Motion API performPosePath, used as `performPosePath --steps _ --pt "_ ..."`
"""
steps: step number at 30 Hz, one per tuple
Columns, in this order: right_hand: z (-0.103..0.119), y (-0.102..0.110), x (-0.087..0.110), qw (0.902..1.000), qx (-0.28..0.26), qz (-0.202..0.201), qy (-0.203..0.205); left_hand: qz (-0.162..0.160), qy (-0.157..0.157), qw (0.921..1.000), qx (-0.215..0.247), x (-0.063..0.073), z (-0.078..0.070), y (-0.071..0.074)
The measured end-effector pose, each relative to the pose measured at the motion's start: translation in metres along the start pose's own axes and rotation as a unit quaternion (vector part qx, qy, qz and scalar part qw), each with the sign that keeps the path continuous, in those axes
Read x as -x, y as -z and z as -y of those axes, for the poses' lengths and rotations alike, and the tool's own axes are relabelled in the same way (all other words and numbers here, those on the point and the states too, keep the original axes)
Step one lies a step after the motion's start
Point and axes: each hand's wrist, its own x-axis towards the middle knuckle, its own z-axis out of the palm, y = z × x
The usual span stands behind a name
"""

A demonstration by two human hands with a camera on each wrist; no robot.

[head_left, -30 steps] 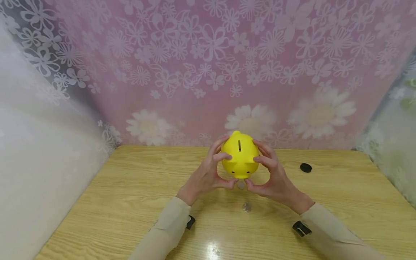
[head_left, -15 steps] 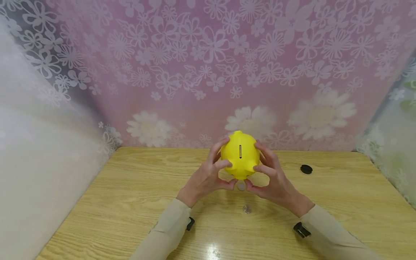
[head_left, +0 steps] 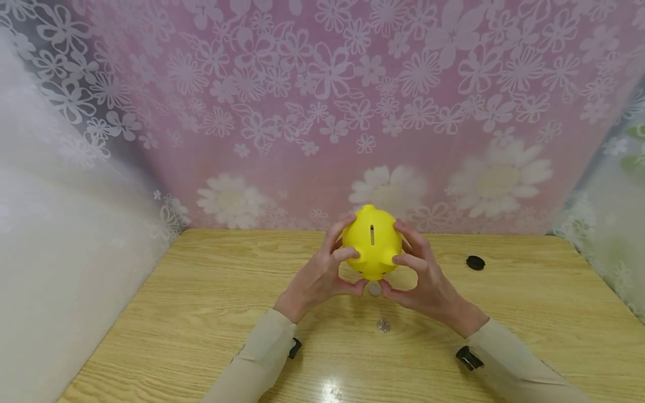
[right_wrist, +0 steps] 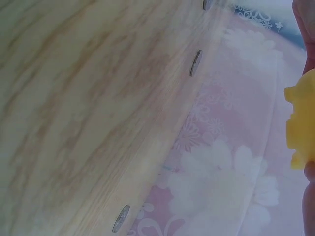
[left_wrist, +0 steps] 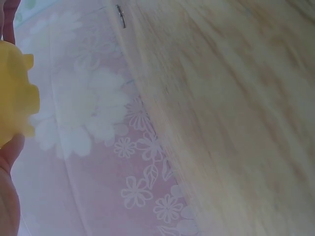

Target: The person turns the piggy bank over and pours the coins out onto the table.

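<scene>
- Fingers of my left hand (head_left: pixel 318 274) curl round one side of the yellow pig (head_left: pixel 374 254), thumb tip by its snout (head_left: pixel 373 275).
- My right hand (head_left: pixel 432 280) grips the other side likewise, so I hold the pig between both.
- It is up off the table (head_left: pixel 221 313), feet (left_wrist: pixel 32 98) clear of the wood in the left wrist view, snout towards me, slot (head_left: pixel 372 235) facing up.
- One coin (head_left: pixel 374 290) shows between my thumb tips in the head view; a second coin (head_left: pixel 383 325) lies nearer me.
- Black disc (head_left: pixel 475 262) lies well to the right.
- Beige sleeves (head_left: pixel 262 352) cover my forearms.
- Pink flowered cloth (head_left: pixel 302 73) hangs behind the table.
</scene>
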Motion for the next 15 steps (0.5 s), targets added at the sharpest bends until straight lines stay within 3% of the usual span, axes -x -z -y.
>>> performPosePath --steps 8,15 --pt "0.0045 0.0037 0.0008 0.9986 0.021 0.012 -0.048 0.0 0.028 0.9996 0.011 0.0019 0.0016 -0.0008" --pt "0.0061 0.003 0.0016 0.9944 0.029 -0.005 -0.101 0.006 0.079 0.9965 0.027 0.005 -0.0009 0.0008"
